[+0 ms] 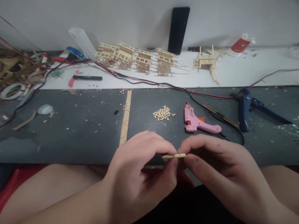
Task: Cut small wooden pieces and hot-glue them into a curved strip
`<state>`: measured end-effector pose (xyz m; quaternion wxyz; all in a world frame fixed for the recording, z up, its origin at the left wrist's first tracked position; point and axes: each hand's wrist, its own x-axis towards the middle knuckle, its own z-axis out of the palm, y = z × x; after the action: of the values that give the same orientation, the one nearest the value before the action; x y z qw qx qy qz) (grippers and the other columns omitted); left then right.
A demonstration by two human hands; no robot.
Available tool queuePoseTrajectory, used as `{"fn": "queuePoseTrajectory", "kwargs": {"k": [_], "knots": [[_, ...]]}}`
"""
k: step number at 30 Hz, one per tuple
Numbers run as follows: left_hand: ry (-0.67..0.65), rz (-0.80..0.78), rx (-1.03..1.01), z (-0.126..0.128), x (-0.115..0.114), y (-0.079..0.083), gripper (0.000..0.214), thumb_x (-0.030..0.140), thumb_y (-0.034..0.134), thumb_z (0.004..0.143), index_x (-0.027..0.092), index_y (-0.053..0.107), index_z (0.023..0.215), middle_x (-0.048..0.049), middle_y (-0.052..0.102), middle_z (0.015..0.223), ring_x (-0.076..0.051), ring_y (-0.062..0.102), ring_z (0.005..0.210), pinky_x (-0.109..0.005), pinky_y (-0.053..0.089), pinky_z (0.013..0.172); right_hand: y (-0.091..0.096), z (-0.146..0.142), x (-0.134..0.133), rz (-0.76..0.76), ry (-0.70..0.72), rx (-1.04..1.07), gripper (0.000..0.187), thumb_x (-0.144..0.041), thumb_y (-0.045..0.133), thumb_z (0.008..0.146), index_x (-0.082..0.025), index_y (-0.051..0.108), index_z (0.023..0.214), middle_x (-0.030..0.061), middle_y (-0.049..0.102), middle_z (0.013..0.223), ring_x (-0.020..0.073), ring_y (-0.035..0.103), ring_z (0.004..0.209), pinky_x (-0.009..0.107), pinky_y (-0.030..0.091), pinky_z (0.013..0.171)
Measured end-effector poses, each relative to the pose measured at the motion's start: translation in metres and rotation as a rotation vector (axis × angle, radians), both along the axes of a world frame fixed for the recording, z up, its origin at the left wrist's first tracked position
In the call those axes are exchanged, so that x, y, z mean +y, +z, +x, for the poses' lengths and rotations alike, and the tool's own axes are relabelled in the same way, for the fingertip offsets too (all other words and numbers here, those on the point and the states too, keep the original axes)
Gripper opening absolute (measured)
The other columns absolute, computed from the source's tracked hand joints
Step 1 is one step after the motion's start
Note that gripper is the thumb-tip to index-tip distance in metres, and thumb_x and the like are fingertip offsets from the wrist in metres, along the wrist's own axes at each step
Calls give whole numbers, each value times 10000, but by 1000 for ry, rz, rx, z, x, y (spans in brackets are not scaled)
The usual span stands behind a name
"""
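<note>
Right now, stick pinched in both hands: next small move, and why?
Probably free the right hand to reach for the pink glue gun: the left hand could likely hold the stick alone, and the gun lies just ahead on the mat.

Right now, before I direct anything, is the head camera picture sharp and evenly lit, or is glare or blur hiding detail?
Head view: lighting is soft and even, without strong glare; the pink glue gun casts a faint shadow; the wooden stick in the left hand and right hand looks slightly soft.

A glue gun (196, 121) lies right of the blocks (163, 113) (wooden, probably).
</note>
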<state>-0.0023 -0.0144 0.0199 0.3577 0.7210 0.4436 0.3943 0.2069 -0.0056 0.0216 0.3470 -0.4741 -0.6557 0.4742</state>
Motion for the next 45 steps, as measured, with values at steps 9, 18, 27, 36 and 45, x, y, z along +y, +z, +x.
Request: {"fn": "queuePoseTrajectory", "kwargs": {"k": [9, 18, 27, 36, 45], "knots": [[-59, -3, 41, -2, 2, 0, 125, 93, 714, 982, 217, 701, 964, 59, 729, 854, -100, 664, 770, -259, 542, 799, 1, 1, 1, 56, 20, -34, 180, -223, 677, 1025, -268, 769, 877, -88, 776, 710, 60, 716, 584, 78, 555, 562], [-3, -75, 9, -2, 2, 5, 144, 78, 712, 953, 217, 730, 918, 80, 734, 818, -51, 667, 719, -158, 525, 692, 1, -2, 0, 158, -16, -26, 181, -167, 697, 1006, -278, 768, 883, -103, 802, 757, 39, 729, 627, 61, 559, 626], [12, -109, -45, 1, 1, 4, 140, 88, 739, 954, 228, 735, 949, 75, 749, 846, -53, 670, 713, -150, 522, 627, -1, 1, -4, -182, -14, 147, 136, -239, 684, 1005, -264, 728, 879, -42, 693, 689, 100, 616, 575, 150, 513, 509], [0, -108, -1, 0, 0, 4, 152, 86, 713, 966, 236, 733, 949, 63, 734, 823, -68, 580, 587, -175, 536, 573, -5, 2, 1, -32, -77, 27, 371, -375, 636, 1092, -243, 706, 752, -23, 714, 683, 112, 670, 614, 176, 552, 567], [51, -79, -33, 3, 0, 6, 171, 60, 721, 934, 223, 772, 925, 50, 807, 852, -101, 739, 734, -230, 642, 760, -2, 3, -1, 332, 22, -109, 231, -73, 708, 968, -287, 728, 1052, -47, 853, 940, 103, 811, 816, 157, 648, 732]]}}
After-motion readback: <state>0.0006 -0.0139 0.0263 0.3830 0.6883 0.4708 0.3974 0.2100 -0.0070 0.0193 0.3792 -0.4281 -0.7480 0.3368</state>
